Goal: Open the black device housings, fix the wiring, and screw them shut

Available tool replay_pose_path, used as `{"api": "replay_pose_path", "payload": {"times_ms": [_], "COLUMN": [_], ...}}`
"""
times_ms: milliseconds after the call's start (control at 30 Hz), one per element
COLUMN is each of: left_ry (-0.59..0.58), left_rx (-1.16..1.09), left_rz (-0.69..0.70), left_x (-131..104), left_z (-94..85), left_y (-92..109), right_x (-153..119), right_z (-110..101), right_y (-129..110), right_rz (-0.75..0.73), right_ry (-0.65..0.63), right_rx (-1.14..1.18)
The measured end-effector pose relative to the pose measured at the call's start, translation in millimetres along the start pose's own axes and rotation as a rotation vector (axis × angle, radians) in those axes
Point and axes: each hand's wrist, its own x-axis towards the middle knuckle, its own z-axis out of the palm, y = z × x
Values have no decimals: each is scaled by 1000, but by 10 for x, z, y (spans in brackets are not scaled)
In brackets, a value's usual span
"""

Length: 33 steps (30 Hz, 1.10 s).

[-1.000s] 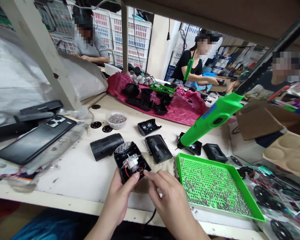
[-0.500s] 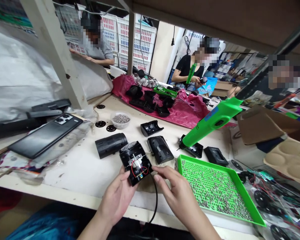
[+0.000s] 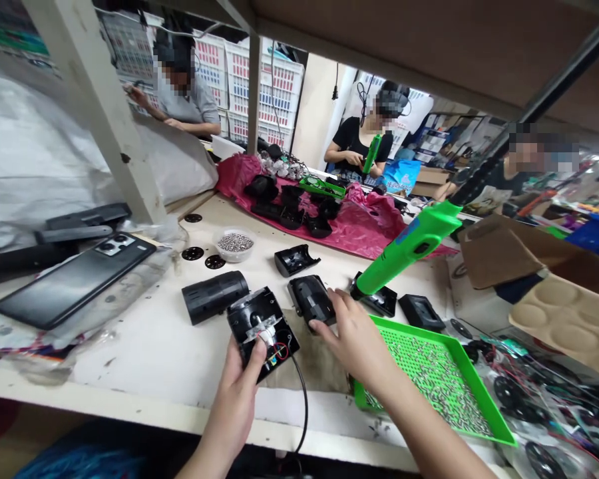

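My left hand (image 3: pixel 242 382) grips an opened black housing (image 3: pixel 257 316) with red wires, a white part and a black cable inside, its thumb pressed over the inner side. My right hand (image 3: pixel 352 332) is at the right end of a black curved shell (image 3: pixel 312 301) lying on the table, thumb and fingers spread around its edge. Left of the housing lies a black cylindrical piece (image 3: pixel 214 296). Another black shell (image 3: pixel 295 259) rests farther back. A green electric screwdriver (image 3: pixel 406 246) slants above a black part (image 3: pixel 383 303), just beyond my right hand.
A green tray (image 3: pixel 442 379) of screws stands at the right, beside wires and black discs. A bowl of small metal pieces (image 3: pixel 235 244), a phone (image 3: pixel 74 283) and a pink sheet (image 3: pixel 364 238) with black parts lie around. People sit across the table; a cardboard box (image 3: pixel 499 256) is at right.
My right hand has left the housing's edge and moved up and right to the black shell. My left thumb has shifted onto the housing's inner part. The view has turned slightly.
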Motion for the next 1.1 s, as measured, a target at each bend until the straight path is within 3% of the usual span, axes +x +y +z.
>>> {"api": "replay_pose_path", "payload": {"times_ms": [200, 433, 533, 633, 833, 1000, 1100], "left_ry": [-182, -285, -313, -316, -290, -232, -251], "left_rx": [-214, -376, -420, -417, -381, -364, -376], "left_rz": [-99, -111, -92, -51, -83, -62, -70], "left_x": [-40, -33, -42, -49, -52, -61, -66], "left_z": [-16, -18, -42, -66, -63, -34, -33], "left_y": [85, 126, 101, 70, 34, 53, 66], "right_x": [109, 122, 83, -36, -404, -512, -505], "right_z": [171, 131, 66, 9, 15, 83, 110], "right_y": [136, 96, 62, 14, -251, -454, -446], "right_rz": [64, 125, 159, 153, -35, -165, -135], "right_ry": [-151, -197, -170, -65, 187, 138, 136], "right_rx": [25, 29, 103, 219, 297, 291, 328]}}
